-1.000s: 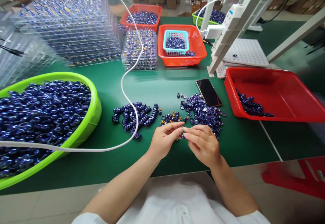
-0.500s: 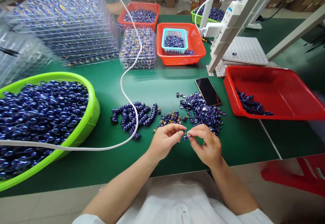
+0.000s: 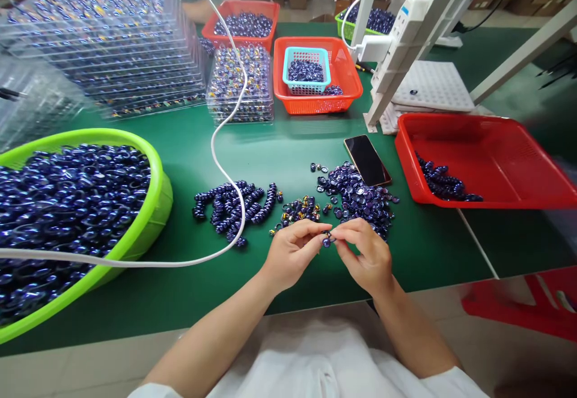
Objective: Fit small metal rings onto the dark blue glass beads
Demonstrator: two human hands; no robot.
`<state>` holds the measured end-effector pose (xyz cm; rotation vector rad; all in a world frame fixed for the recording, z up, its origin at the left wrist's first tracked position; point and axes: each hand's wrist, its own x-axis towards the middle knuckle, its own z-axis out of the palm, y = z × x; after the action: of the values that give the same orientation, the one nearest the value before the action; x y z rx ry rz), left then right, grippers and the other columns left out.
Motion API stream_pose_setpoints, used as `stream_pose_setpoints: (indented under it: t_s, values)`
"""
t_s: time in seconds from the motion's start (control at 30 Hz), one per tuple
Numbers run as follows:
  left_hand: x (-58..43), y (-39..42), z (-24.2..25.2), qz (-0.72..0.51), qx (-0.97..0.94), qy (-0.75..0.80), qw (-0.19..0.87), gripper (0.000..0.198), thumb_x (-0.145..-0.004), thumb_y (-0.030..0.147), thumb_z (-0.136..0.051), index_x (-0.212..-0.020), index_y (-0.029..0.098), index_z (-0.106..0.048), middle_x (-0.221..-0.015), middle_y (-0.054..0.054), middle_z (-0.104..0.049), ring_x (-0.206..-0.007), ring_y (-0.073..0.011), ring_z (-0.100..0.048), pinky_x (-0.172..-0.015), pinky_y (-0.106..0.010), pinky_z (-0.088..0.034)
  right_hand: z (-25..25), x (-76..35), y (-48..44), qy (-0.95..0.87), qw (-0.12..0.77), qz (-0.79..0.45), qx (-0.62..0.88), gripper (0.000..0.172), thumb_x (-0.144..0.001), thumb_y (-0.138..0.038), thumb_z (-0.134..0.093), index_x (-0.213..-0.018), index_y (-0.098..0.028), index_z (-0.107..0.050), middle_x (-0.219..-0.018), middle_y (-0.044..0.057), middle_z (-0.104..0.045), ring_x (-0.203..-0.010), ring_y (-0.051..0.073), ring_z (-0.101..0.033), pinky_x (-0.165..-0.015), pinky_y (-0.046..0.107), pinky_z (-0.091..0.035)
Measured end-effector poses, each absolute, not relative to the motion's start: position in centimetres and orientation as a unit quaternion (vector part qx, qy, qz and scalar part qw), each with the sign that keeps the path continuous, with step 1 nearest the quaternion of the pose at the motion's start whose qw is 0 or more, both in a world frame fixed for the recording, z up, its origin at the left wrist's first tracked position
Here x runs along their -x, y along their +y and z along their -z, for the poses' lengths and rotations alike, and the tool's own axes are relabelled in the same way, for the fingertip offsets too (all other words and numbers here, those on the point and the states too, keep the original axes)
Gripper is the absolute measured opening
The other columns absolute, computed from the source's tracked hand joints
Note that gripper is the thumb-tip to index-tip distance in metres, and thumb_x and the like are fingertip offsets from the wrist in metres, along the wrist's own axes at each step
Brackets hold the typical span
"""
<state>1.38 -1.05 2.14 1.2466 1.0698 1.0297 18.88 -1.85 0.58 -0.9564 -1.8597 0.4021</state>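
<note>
In the head view my left hand point(image 3: 291, 255) and my right hand point(image 3: 367, 258) meet near the table's front edge, each in a thumb-and-finger pinch. Between the fingertips is a small shiny dark-blue ring-like piece point(image 3: 327, 241) with a round knob; my right fingertips grip its ring side. What exactly my left fingertips pinch is partly hidden. Just beyond the hands lie a pile of dark-blue round caps point(image 3: 363, 199) and a smaller heap of blue-and-gold pieces point(image 3: 301, 210). Strings of stacked dark-blue rings point(image 3: 234, 202) lie further left.
A green basket point(image 3: 164, 196) of blue pieces fills the left side; a white cable point(image 3: 211, 145) crosses the table. A phone point(image 3: 368, 160), a red tray point(image 3: 509, 166), an orange basket point(image 3: 351, 85), clear trays point(image 3: 238, 85) and a metal post point(image 3: 383, 94) stand around.
My fingertips have drawn closer together, and the two small pieces that appeared slightly apart now touch or overlap. The whole view has shifted slightly.
</note>
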Motion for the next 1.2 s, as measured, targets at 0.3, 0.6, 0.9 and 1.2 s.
stream_pose_setpoints:
  t_s: [0.3,0.6,0.9,1.2]
  values:
    - [-1.09,-1.16,-1.46,-0.432,-0.667,0.431,0.428,0.026,-0.088,0.014,-0.057,-0.107,0.02,-0.074,-0.085,-0.007,-0.07,-0.075,-0.0164,-0.063,-0.066,-0.027,-0.048,-0.43,-18.88,-1.89,-0.765,0.463,-0.168,0.416,0.03,-0.085,-0.005,-0.057,-0.106,-0.026,-0.06,-0.092,0.004,-0.068,-0.086,0.021,-0.066,-0.077,0.039,-0.055]
    - [-1.4,-1.23,-1.26,-0.438,-0.665,0.441,0.415,0.022,-0.088,0.013,-0.058,-0.103,0.017,-0.074,-0.082,-0.007,-0.067,-0.074,-0.0162,-0.062,-0.065,-0.026,-0.048,-0.22,-18.72,-1.82,-0.784,0.439,-0.131,0.42,0.029,-0.083,-0.002,-0.057,-0.103,-0.023,-0.059,-0.091,0.007,-0.068,-0.086,0.022,-0.064,-0.077,0.039,-0.053]
    - [-1.67,-1.33,-1.32,-0.43,-0.644,0.457,0.437,0.018,-0.088,0.018,-0.058,-0.097,0.017,-0.074,-0.08,-0.006,-0.067,-0.072,-0.0166,-0.061,-0.066,-0.027,-0.048,-0.03,-18.66,-1.81,-0.776,0.435,-0.129,0.438,0.027,-0.086,-0.005,-0.055,-0.103,-0.025,-0.059,-0.091,0.006,-0.068,-0.085,0.021,-0.064,-0.075,0.039,-0.053]
    - [-1.95,-1.62,-1.66,-0.453,-0.627,0.461,0.435,0.018,-0.086,0.019,-0.062,-0.099,0.019,-0.075,-0.08,-0.006,-0.068,-0.072,-0.0162,-0.062,-0.068,-0.026,-0.051,-0.53,-18.45,-2.15,-0.695,0.452,-0.27,0.489,0.012,-0.089,-0.014,-0.056,-0.096,-0.023,-0.061,-0.084,0.002,-0.066,-0.072,0.015,-0.062,-0.067,0.029,-0.053]
